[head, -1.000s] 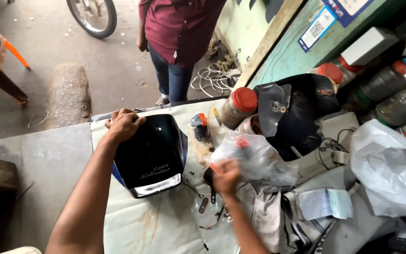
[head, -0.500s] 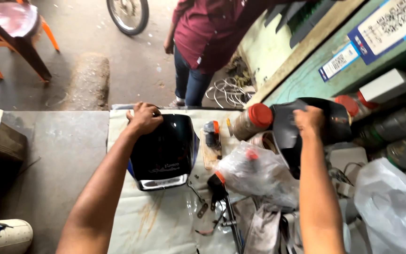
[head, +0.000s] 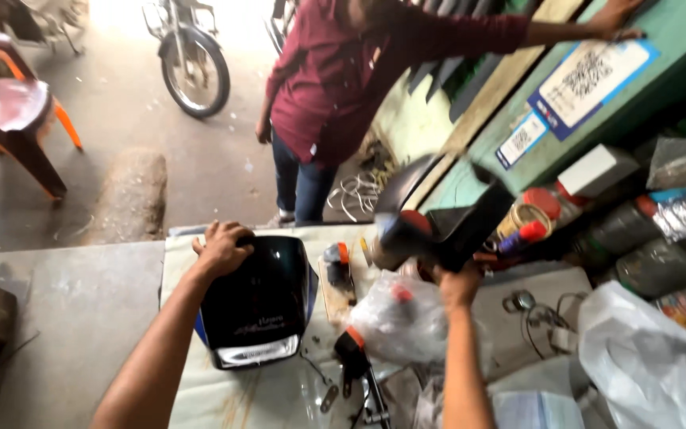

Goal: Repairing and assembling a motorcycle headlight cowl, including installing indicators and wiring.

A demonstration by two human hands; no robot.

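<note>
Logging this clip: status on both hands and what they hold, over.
Left hand resting on glossy black headlight cowl, on bench. Right hand gripping black plastic part, lifted. Clear bag below it.
</note>
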